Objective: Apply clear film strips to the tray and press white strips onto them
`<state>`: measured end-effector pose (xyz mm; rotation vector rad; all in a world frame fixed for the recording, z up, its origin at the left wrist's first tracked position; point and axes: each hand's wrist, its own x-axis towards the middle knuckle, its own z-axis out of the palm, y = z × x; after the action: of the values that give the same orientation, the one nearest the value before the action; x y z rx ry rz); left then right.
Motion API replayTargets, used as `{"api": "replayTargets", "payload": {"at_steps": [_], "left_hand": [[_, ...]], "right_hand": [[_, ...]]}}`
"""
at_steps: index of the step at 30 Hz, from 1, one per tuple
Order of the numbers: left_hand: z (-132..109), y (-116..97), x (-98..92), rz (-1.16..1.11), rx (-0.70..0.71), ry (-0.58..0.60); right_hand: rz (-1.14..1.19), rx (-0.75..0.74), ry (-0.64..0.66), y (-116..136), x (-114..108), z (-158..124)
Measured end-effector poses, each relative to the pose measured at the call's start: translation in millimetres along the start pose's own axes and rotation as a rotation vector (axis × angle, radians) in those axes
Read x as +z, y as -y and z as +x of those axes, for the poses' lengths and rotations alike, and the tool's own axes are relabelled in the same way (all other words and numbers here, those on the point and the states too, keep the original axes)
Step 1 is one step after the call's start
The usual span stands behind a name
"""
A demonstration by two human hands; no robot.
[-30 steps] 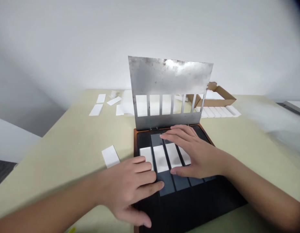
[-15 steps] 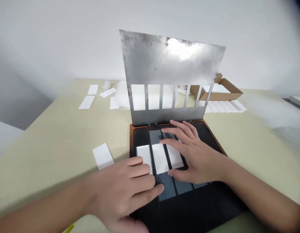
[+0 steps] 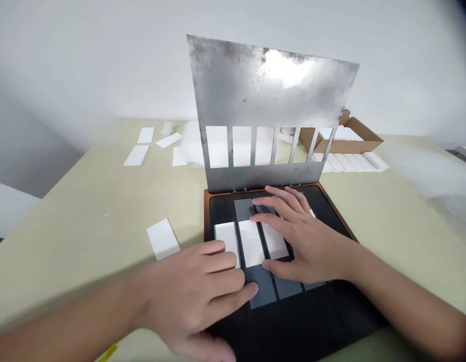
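My left hand [image 3: 198, 291] rests at the left edge of the black bed [image 3: 285, 327], fingers loosely bent, thumb apart. Its fingertips lie by the lower part of a white card [image 3: 227, 240]. Over the bed, my right hand [image 3: 296, 236] is spread. Its index fingertip touches the top of the middle white card [image 3: 251, 244], and its thumb is at that card's lower right corner. Another white card [image 3: 274, 241] is partly under the right hand. Grey rectangles [image 3: 261, 289] mark the bed. Behind it stands a raised metal plate [image 3: 270, 100] with several rectangular windows, hinged to the bed's far edge.
One loose white card [image 3: 163, 239] lies left of the bed. More white cards [image 3: 136, 155] are at the back left of the table [image 3: 104, 211]. Behind the plate, on the right, stand an open cardboard box [image 3: 363, 141] and a row of white stacks [image 3: 353, 162].
The view has shifted slightly, so the plate appears a little higher and further right. Both hands keep nearly the same pose over the cards.
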<state>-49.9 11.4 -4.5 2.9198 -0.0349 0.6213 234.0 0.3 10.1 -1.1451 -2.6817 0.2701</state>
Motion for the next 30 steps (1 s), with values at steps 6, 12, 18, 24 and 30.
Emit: {"api": "replayTargets", "payload": {"at_steps": [6, 12, 18, 24, 30], "left_hand": [[1.6, 1.6, 0.8, -0.016, 0.008, -0.023], [1.8, 1.1, 1.2, -0.018, -0.002, -0.03], [-1.2, 0.5, 1.2, -0.002, -0.01, -0.057], [-3.1, 5.2, 1.3, 0.055, -0.192, -0.064], [-2.2, 7.8, 1.6, 0.02, -0.215, 0.003]], "right_hand": [[0.002, 0.002, -0.01, 0.3, 0.5, -0.1], [0.006, 0.001, -0.012, 0.3, 1.8, -0.3], [0.001, 0.017, -0.008, 2.2, 1.6, -1.2], [0.002, 0.03, -0.016, 5.1, -0.1, -0.3], [0.011, 0.021, -0.025, 4.8, -0.9, -2.0]]}}
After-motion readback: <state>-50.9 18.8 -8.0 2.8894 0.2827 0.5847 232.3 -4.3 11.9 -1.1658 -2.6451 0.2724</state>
